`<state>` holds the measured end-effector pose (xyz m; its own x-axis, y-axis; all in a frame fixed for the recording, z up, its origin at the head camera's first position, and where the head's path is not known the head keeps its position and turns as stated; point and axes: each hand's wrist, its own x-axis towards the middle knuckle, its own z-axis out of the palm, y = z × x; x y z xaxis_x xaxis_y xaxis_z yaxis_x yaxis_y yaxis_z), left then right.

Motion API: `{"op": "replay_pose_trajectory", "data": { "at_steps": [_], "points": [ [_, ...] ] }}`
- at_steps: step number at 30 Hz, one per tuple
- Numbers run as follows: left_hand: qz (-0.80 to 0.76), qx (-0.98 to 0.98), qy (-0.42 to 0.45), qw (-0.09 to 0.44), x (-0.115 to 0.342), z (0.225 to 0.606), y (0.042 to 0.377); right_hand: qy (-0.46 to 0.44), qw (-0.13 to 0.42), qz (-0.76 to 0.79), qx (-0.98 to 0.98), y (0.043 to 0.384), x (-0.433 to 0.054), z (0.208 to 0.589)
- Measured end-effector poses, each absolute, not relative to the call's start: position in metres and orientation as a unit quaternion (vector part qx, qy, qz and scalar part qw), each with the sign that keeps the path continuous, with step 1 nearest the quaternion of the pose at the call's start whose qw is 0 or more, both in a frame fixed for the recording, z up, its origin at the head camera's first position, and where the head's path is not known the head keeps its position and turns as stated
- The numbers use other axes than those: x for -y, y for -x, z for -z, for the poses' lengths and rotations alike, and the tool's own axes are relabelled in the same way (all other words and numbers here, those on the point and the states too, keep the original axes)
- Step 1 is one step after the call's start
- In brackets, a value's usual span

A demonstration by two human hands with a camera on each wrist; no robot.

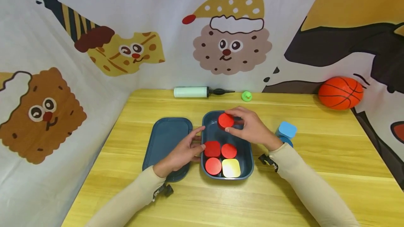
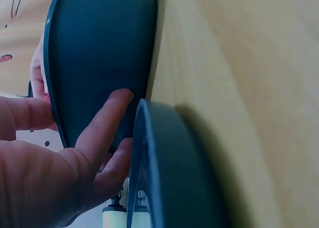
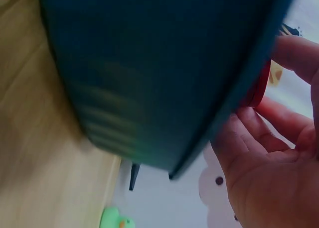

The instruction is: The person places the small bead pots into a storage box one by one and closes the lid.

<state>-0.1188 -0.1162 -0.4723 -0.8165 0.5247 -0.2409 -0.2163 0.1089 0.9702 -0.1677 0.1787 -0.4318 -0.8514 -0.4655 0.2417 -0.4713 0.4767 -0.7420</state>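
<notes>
In the head view my right hand pinches a red round block between thumb and fingers, over the far end of a dark blue plastic box. My left hand holds the box's left wall. Its thumb lies at the rim and its fingers lie along the outer side. At the box's near end sit a red square block, two red round blocks and a yellow square block. The box's wall hides part of the held block in the right wrist view.
A dark blue lid lies left of the box, partly under my left arm. Blue blocks stand beyond my right wrist. Along the back are a hand pump, a green toy duck and an orange ball.
</notes>
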Motion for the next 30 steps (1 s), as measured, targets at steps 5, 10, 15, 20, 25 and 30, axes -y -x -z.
{"op": "replay_pose_trajectory", "data": {
  "at_steps": [5, 10, 15, 20, 25, 30],
  "points": [
    [-0.656, -0.691, -0.118, 0.279, 0.116, 0.472, 0.120, -0.296, 0.000, -0.399, 0.868, 0.170, -0.166, 0.438],
    [-0.655, -0.690, -0.123, 0.280, 0.116, 0.472, 0.120, -0.319, -0.006, -0.351, 0.880, 0.171, -0.154, 0.441],
    [-0.650, -0.693, -0.129, 0.283, 0.116, 0.469, 0.120, -0.329, -0.011, -0.301, 0.895, 0.172, -0.143, 0.446],
    [-0.649, -0.692, -0.130, 0.287, 0.116, 0.468, 0.120, -0.338, -0.032, -0.290, 0.895, 0.173, -0.138, 0.453],
    [-0.648, -0.696, -0.124, 0.283, 0.117, 0.469, 0.120, -0.339, -0.042, -0.286, 0.895, 0.174, -0.137, 0.456],
    [-0.644, -0.700, -0.118, 0.285, 0.117, 0.470, 0.120, -0.340, -0.064, -0.279, 0.896, 0.176, -0.136, 0.459]
  ]
}}
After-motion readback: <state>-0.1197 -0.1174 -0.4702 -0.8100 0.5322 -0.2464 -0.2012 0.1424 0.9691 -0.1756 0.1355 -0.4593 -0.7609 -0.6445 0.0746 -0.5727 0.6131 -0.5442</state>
